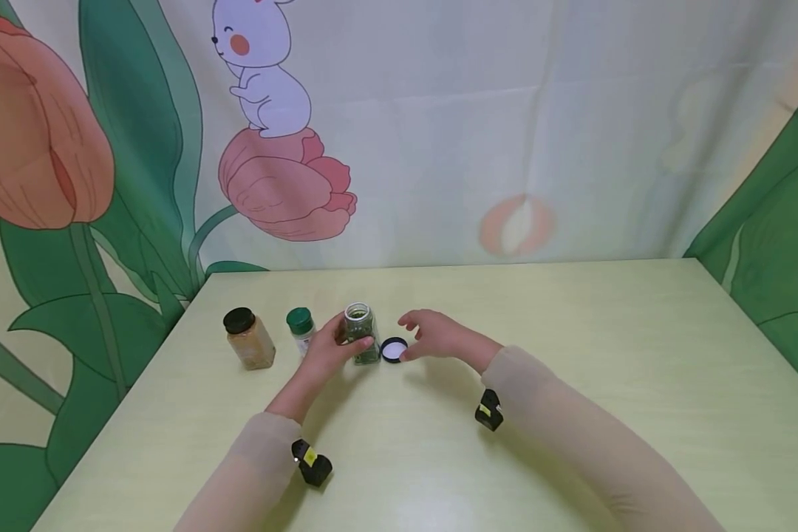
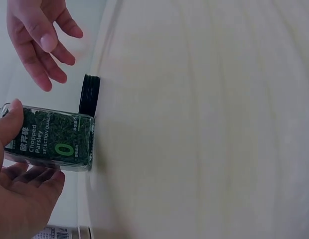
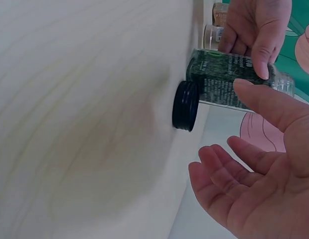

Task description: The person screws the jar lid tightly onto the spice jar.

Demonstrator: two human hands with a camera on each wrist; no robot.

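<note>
Showing pale sleeves [image 1: 239, 480] along the bottom of the head view. Gripping the uncapped parsley jar [image 1: 368, 328], slightly below and left of frame centre, between thumb and fingers of the left hand [image 1: 322, 350]; holding nothing in the right hand [image 1: 435, 335], with fingers loosely open beside the lid [image 1: 394, 350]. Probably risking a spill from a slack grip or bump, and a toppled green-capped bottle [image 1: 300, 321] from a careless left elbow-out swing.

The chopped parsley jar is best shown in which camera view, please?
The left wrist view: the jar appears large and its "Chopped Parsley" label is readable. The head view shows it small, lidless mouth visible; the right wrist view shows a side with finer print, partly behind both hands.
</note>
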